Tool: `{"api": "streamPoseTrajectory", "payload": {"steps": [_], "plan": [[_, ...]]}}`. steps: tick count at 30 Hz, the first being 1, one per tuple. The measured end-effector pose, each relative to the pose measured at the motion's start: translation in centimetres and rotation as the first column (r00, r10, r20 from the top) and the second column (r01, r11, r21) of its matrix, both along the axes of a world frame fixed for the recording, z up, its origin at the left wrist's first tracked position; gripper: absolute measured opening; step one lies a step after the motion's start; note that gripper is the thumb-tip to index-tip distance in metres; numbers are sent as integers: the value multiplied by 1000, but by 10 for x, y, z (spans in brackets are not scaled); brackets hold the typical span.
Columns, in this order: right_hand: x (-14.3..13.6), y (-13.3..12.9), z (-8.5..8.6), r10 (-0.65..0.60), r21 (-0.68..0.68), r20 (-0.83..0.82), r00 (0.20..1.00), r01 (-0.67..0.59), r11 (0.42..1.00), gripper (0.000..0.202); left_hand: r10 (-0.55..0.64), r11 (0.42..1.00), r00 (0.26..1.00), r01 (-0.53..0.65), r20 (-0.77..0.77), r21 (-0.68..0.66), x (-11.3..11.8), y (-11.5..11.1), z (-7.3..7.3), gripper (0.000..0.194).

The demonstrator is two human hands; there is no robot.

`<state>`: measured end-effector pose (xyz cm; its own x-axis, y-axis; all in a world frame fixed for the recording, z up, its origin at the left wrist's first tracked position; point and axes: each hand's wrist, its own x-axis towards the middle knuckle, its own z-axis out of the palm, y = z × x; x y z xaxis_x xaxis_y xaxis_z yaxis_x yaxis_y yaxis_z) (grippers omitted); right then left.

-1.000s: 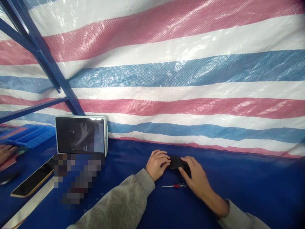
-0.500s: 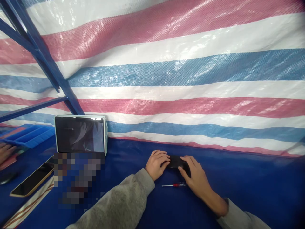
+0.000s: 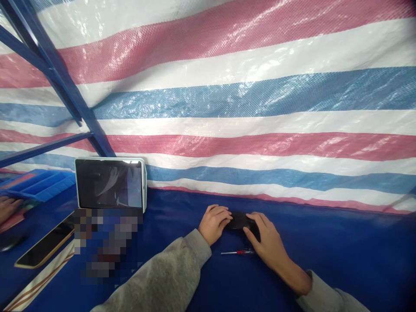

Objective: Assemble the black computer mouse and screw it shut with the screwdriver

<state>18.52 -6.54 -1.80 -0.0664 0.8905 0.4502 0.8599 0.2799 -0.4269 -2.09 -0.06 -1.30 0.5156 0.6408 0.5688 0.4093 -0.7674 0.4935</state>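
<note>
A small, dark black object [image 3: 239,221] with a smooth top lies on the blue table surface, partly covered by my fingers, and I cannot make out its exact kind. My left hand [image 3: 215,223] is closed with bent fingers on its left end. At the other end my right hand [image 3: 268,238] curves around it, thumb toward me and fingers on the far side. Just below the black object lies a small screwdriver [image 3: 239,252] with a thin metal shaft pointing left and a red and clear handle. Its handle end is close to my right thumb.
A tablet [image 3: 110,184] in a pale case stands at the left, with a blurred patch before it. Further left lie a phone [image 3: 45,245], a blue compartment tray [image 3: 48,190] and another person's hand [image 3: 8,208]. A striped tarp [image 3: 260,145] hangs behind the table.
</note>
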Motion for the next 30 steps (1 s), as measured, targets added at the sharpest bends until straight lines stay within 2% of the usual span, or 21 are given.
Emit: {"api": "streamPoseTrajectory", "payload": {"steps": [9,16,20,22,24,27,30], "plan": [[0,-1,2,-14,-8,-2,1000,14,1000,32,-7,1000,999,6,-45,-19,1,-1,1,4],[0,0,2,-9,-4,-12,1000,8,1000,32,-16,1000,994,15,-106,-8,1,-3,5,10],[0,-1,2,1,-42,-21,1000,-2,999,32,-28,999,988,23,-155,-39,0,-7,12,29],[0,-2,4,-4,-60,-36,999,1,998,32,-49,998,980,41,-191,-45,-1,-7,13,43],[0,-2,6,-12,-73,-53,999,8,997,32,-66,997,975,57,-213,-49,-1,-6,13,49],[1,-2,6,13,-67,-78,997,-18,998,41,-63,997,980,54,-190,-51,0,-4,10,42],[3,-1,3,43,-54,-130,991,-51,997,53,-11,997,990,1,-141,-73,-1,-4,9,35]]}}
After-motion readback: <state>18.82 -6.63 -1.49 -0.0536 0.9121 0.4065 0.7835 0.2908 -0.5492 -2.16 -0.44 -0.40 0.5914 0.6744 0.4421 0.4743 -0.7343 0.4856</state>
